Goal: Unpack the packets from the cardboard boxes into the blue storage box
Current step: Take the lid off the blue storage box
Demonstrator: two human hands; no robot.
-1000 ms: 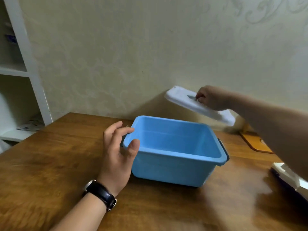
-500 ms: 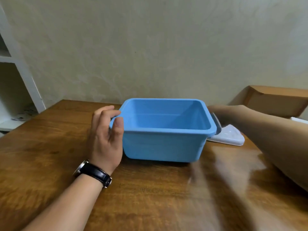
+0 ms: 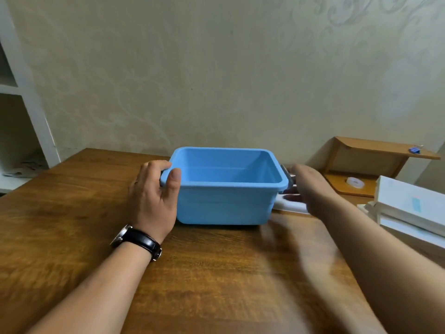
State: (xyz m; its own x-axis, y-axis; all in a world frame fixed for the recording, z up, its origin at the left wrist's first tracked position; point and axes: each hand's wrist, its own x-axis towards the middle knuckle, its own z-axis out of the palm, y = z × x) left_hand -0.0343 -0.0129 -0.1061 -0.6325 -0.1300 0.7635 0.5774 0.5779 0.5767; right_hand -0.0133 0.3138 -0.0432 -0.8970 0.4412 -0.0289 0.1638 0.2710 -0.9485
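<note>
Blue box [image 3: 226, 206] between your hands.
Left hand [image 3: 154, 201] grips its rim; right hand [image 3: 310, 186], fingers straight, over the lid [image 3: 289, 206].

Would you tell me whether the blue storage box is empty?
Empty: the blue storage box shows only bare blue floor inside.

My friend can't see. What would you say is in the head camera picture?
An empty blue box sits on a wooden table, a white lid lying flat at its right side. The left hand, wearing a black watch, grips the box's left rim, and the open right hand reaches toward its right side. White boxes are stacked at the far right.
</note>
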